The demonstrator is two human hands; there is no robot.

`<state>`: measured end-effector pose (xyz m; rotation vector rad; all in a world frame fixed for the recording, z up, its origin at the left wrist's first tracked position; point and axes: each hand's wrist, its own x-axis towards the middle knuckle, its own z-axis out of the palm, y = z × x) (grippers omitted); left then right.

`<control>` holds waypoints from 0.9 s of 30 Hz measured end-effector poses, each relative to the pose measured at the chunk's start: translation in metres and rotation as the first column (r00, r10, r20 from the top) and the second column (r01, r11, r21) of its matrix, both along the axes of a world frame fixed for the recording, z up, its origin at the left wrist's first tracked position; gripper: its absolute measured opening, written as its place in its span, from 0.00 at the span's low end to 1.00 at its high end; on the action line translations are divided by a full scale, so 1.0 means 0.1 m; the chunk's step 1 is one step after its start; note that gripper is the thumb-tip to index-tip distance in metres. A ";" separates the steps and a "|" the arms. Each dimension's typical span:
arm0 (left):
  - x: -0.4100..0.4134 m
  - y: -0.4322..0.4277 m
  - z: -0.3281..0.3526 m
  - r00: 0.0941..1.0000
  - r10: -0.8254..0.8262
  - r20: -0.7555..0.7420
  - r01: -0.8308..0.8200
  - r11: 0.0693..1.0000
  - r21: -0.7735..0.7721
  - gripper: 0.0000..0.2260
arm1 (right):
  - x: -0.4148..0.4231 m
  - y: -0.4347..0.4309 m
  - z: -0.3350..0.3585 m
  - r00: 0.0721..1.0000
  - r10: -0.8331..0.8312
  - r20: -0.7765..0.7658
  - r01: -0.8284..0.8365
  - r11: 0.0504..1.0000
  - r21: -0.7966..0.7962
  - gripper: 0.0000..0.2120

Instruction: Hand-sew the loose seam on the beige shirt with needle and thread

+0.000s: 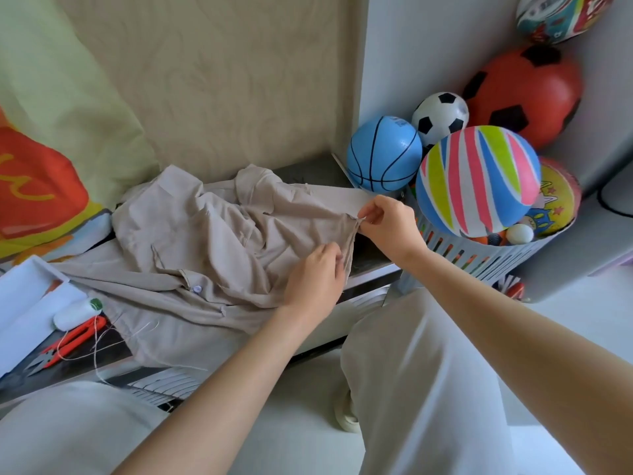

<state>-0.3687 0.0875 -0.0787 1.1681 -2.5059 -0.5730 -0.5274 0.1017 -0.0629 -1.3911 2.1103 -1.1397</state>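
Surface: dark ledge (373,265), centre frame
Shirt: beige shirt (205,241) crumpled there
Left hand (313,281): pinches shirt edge
Right hand (387,221): pinches shirt corner

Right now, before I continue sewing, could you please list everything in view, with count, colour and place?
beige shirt: one, beige, crumpled on the dark ledge
thread spool: one, white with green top, left of the shirt
snips: one, orange, beside the spool
loose thread: one strand, pale, across the snips
tray: one, white, far left
balls: six large, at the right: blue ball, black-and-white ball, red-and-black ball, striped ball, yellow ball, multicoloured ball
basket: one, pale grey, below the striped ball
needle: cannot make it out
left hand: one, grips the shirt near its right edge
right hand: one, pinches the shirt's right edge
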 end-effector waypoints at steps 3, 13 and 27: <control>-0.05 0.02 -0.04 0.997 0.072 -0.010 -0.071 0.996 0.053 0.04 | -0.01 0.02 0.03 1.000 -0.009 0.028 0.009 1.000 -0.019 0.05; -0.09 0.03 -0.02 0.993 0.083 -0.085 -0.074 0.992 0.103 0.08 | -0.07 -0.01 0.03 0.997 -0.045 0.055 0.046 0.999 -0.027 0.06; 0.21 0.03 0.09 0.990 0.106 -0.097 -0.102 0.993 0.052 0.10 | -0.12 0.05 -0.18 0.987 -0.126 0.097 0.113 0.985 0.133 0.06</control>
